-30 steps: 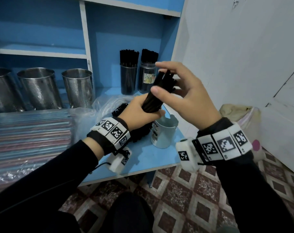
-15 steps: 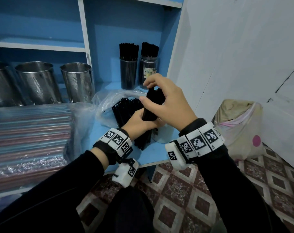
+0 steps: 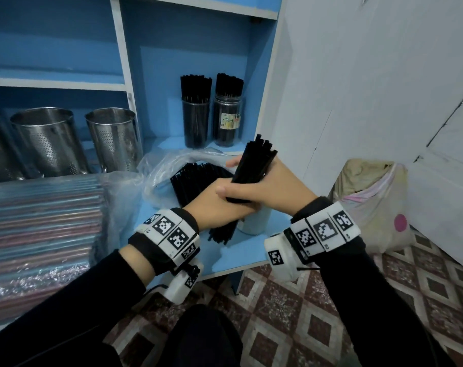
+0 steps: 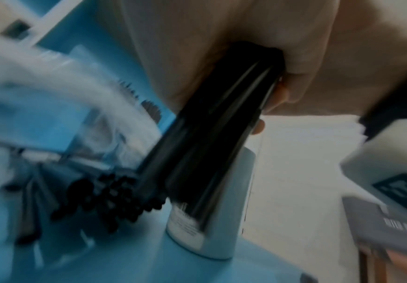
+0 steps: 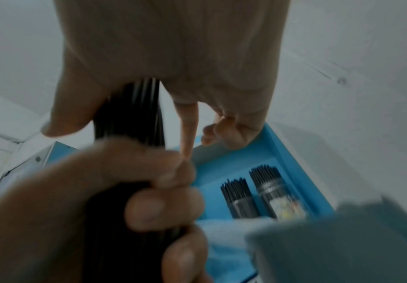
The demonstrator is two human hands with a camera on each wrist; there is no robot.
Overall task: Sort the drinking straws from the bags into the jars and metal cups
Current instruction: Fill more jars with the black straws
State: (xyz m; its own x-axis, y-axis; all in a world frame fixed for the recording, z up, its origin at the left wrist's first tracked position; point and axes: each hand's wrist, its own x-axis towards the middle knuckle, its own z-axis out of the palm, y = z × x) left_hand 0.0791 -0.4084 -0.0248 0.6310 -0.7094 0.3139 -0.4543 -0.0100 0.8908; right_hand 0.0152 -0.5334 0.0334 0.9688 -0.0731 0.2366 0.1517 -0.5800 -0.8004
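Note:
Both hands hold one bundle of black straws (image 3: 255, 165), tilted with its top toward the wall. My left hand (image 3: 234, 200) grips the lower half of the bundle (image 4: 221, 124). My right hand (image 3: 275, 184) wraps the upper half from behind, thumb beside the bundle (image 5: 129, 114). Directly below stands a pale jar (image 3: 254, 225), mostly hidden by the hands; in the left wrist view the bundle's lower end overlaps this jar (image 4: 212, 239). I cannot tell whether the straws are inside it. An open clear bag of black straws (image 3: 198, 181) lies just left.
Two jars full of black straws (image 3: 196, 120) (image 3: 229, 117) stand at the back of the blue shelf (image 3: 225, 260). Perforated metal cups (image 3: 45, 139) (image 3: 113, 139) stand at the left, behind a bag of coloured straws (image 3: 39, 215). A filled plastic bag (image 3: 370, 202) sits on the floor by the wall.
Both hands have come down with the bundle toward the pale jar. My right hand has slid from the bundle's top end to its side, so the straw tips now stick out.

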